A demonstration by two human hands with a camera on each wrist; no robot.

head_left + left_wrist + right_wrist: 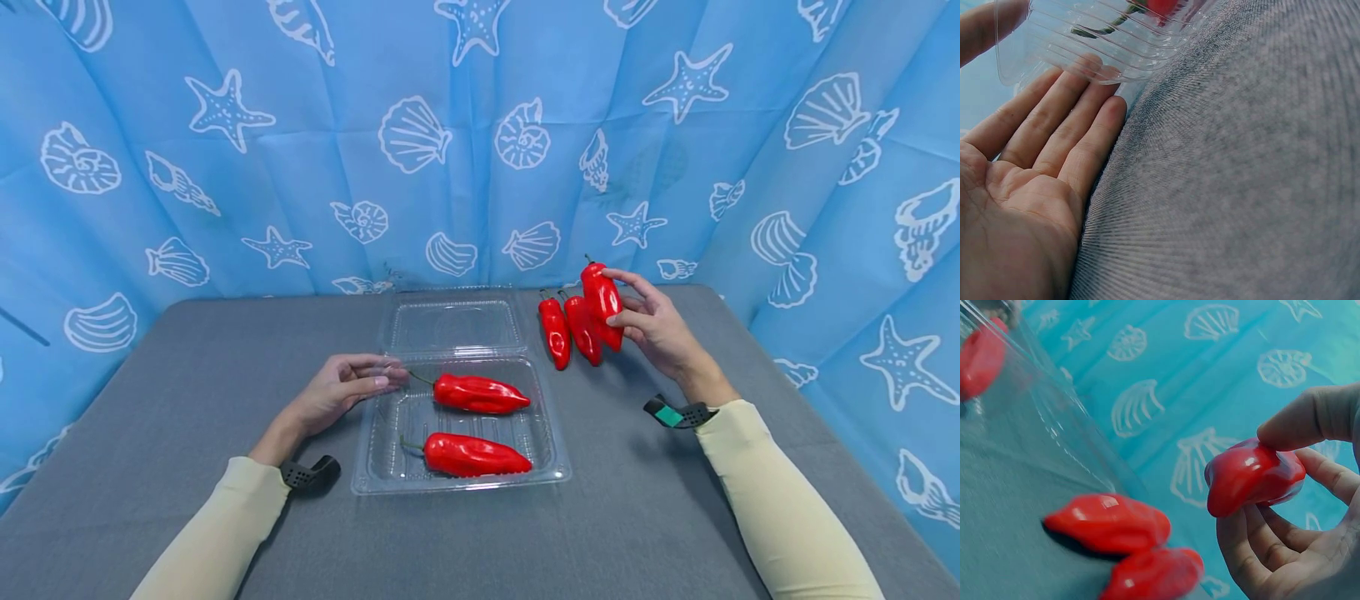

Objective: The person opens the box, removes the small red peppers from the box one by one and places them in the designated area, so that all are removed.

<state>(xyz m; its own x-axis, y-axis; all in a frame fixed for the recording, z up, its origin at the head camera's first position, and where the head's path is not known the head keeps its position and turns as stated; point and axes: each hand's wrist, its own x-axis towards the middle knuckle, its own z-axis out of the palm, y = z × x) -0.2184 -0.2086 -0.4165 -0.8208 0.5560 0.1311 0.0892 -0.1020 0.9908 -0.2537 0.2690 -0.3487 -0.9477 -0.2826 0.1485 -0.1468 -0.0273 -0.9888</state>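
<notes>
Sleeves (776,500) flanking container (401,417); right fingers (1238,550) pinching pepper (600,302) to its right.
Straight left fingers (1047,114) touching container; keep pinching gently.

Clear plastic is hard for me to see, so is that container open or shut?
Open: the lid of the clear container lies folded back, leaving two red peppers uncovered inside.

I face a grey, cloth-covered counter (615,533) with rounded far corners — and around it, behind and at both sides, I see a creased blue curtain (472,200) printed with white starfish (229,110) and shells (414,133).
</notes>
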